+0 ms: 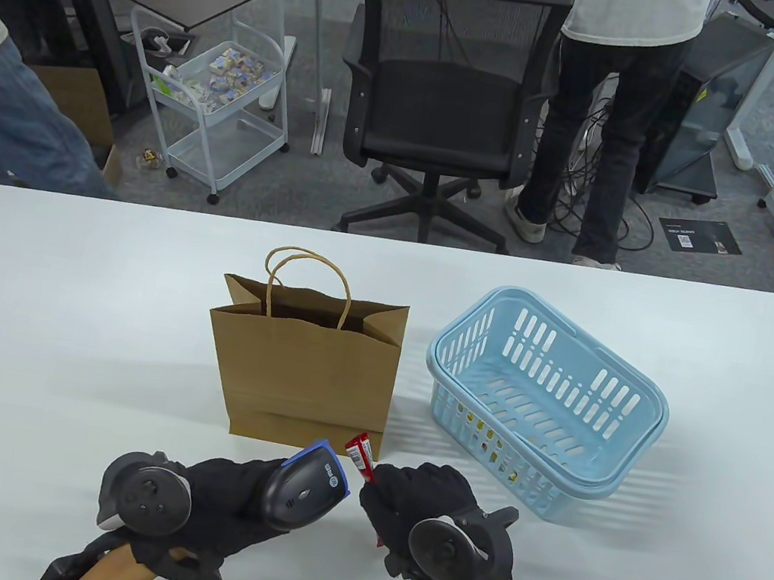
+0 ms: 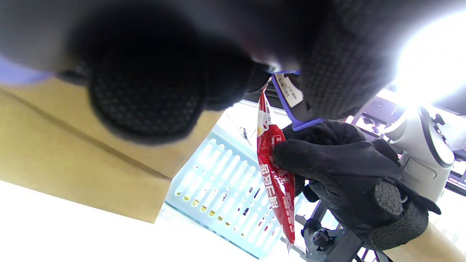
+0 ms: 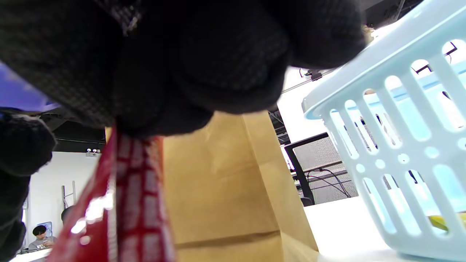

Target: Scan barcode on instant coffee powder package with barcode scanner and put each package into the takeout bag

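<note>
While the white table (image 1: 61, 328) carries everything, its biggest load is the brown paper takeout bag (image 1: 305, 372), standing upright near the middle with its mouth open and its 2 twisted paper handles (image 1: 302, 277) raised; what lies inside cannot be seen from any view. Just beside it, on the right and apart from it, sits the light-blue slotted basket (image 1: 545, 401), and through the slots in its near wall small yellow items (image 1: 481, 438) show low on the floor of the basket — too small to identify. Closer to the bottom edge, in front of the bag, the 2 gloved hands meet. The left hand (image 1: 220, 505) has its fingers wrapped round the grey barcode scanner (image 1: 307, 485), whose blue-rimmed head points up and to the right at the red instant coffee powder package (image 1: 360, 454). That package is pinched in the curled fingers of the right hand (image 1: 413, 501), with its top end sticking up above the fingers, close to the bag's lower right corner in the table view. In the left wrist view the package (image 2: 275, 174) hangs as a long red sachet with white lettering, the right hand's fingers (image 2: 320, 156) clamped on its edge about halfway down, and the scanner's blue rim (image 2: 287, 105) sits just beside its upper end — whether they touch cannot be told. In the right wrist view the red sachet (image 3: 127, 203) runs down from the closed glove in front of the bag.
</note>
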